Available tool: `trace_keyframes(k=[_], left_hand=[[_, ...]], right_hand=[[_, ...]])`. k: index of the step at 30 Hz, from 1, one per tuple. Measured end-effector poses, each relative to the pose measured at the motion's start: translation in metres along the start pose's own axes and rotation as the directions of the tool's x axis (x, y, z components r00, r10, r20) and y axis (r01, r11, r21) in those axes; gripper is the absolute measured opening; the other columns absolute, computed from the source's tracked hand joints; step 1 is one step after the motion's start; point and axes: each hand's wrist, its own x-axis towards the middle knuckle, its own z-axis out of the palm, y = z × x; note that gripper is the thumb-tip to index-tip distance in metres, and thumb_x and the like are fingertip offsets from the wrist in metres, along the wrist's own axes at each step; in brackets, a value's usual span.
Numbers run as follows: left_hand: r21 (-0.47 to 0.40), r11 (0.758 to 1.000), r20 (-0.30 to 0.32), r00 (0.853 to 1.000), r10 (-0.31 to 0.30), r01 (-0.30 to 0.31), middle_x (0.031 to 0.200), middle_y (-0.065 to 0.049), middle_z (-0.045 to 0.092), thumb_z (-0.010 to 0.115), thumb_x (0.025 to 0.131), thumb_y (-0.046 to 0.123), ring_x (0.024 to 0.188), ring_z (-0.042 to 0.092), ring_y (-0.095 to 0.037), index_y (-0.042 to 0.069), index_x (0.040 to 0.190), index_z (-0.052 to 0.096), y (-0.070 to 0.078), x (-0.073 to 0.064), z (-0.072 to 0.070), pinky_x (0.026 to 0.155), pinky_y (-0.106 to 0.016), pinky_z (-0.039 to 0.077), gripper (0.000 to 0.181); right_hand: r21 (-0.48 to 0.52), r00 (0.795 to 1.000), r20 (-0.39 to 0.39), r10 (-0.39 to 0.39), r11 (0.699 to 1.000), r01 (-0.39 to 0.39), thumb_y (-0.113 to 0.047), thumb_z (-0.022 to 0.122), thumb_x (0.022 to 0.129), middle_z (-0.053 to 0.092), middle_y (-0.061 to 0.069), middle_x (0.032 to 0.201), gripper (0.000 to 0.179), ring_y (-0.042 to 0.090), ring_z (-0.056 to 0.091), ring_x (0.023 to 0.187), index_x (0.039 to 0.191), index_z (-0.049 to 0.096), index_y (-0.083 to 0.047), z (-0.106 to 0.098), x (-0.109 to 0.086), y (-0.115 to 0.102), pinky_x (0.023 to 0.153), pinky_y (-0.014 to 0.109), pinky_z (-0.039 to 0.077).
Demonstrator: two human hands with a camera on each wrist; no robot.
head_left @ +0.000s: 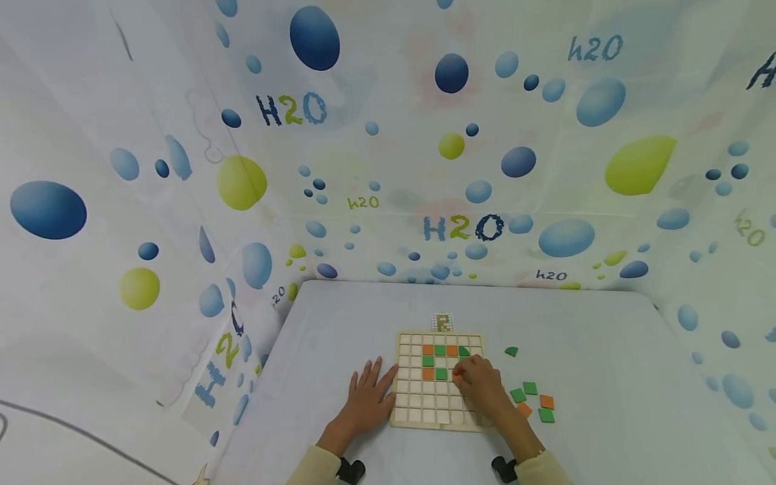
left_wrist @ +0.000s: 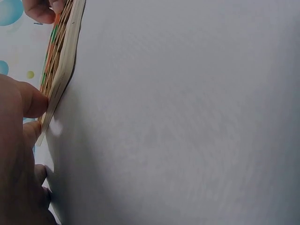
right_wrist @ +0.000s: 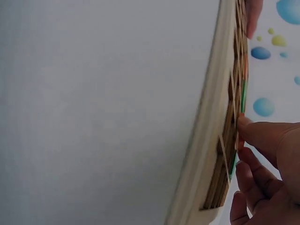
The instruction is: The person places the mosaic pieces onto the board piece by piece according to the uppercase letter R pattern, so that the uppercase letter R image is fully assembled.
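A wooden grid board (head_left: 418, 416) lies on the white table, with orange and green tiles set in some of its squares. My right hand (head_left: 481, 384) is over the board's right part and pinches an orange tile (right_wrist: 241, 140) between thumb and forefinger, at the row holding a green square tile (head_left: 441, 374). The hand covers some squares beneath it. My left hand (head_left: 366, 401) lies with fingers spread at the board's left side; in the left wrist view its thumb (left_wrist: 35, 101) touches the board's edge. A green quarter-round tile (head_left: 464, 351) sits in the upper row.
Right of the board lie several loose green and orange square tiles (head_left: 530, 388) and a green quarter-round piece (head_left: 512, 351). A small printed pattern card (head_left: 443, 322) is just behind the board. Patterned cloth walls (head_left: 388, 162) enclose the table's back and sides.
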Motion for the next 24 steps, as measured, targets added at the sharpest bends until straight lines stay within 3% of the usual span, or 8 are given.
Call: trace_keyframes(k=[7,16,20,24], left_hand=[[-0.040,0.999,-0.005,1.000,0.029,-0.029,0.169,-0.031,0.027,0.046,0.109,0.032,0.155,0.018,-0.058,0.019,0.164,0.039,0.001,-0.002,-0.003,0.116,-0.081,0.009,0.056],[0.020,1.000,-0.012,1.000,0.002,-0.002,0.172,-0.024,0.027,0.046,0.110,0.035,0.158,0.019,-0.051,0.020,0.163,0.041,-0.007,0.002,0.007,0.120,-0.076,0.011,0.056],[0.050,0.999,0.004,1.000,-0.016,0.016,0.173,-0.021,0.026,0.047,0.110,0.034,0.160,0.019,-0.048,0.020,0.163,0.042,-0.007,0.002,0.007,0.122,-0.073,0.012,0.056],[0.019,1.000,0.034,0.999,-0.021,0.021,0.172,-0.024,0.025,0.047,0.108,0.033,0.159,0.017,-0.051,0.019,0.164,0.040,-0.001,0.002,0.000,0.121,-0.075,0.010,0.058]], right_hand=[[-0.014,0.999,-0.031,-0.029,0.999,0.029,-0.012,0.081,0.093,0.063,0.000,0.098,0.010,0.024,0.061,0.095,0.099,0.073,-0.015,0.005,0.000,-0.006,0.075,0.046,0.047],[-0.028,0.996,-0.073,-0.055,0.998,0.053,-0.008,0.081,0.092,0.067,0.001,0.097,0.010,0.027,0.064,0.097,0.097,0.075,-0.014,0.009,0.001,-0.006,0.075,0.049,0.049],[-0.033,0.997,-0.067,-0.044,0.999,0.042,-0.009,0.081,0.092,0.065,0.001,0.097,0.008,0.024,0.062,0.094,0.096,0.076,-0.014,0.008,0.001,-0.007,0.076,0.046,0.048],[-0.054,0.999,-0.016,-0.034,0.998,0.033,-0.011,0.081,0.093,0.065,0.001,0.098,0.006,0.023,0.060,0.092,0.096,0.077,-0.013,0.002,0.004,-0.008,0.074,0.045,0.048]])
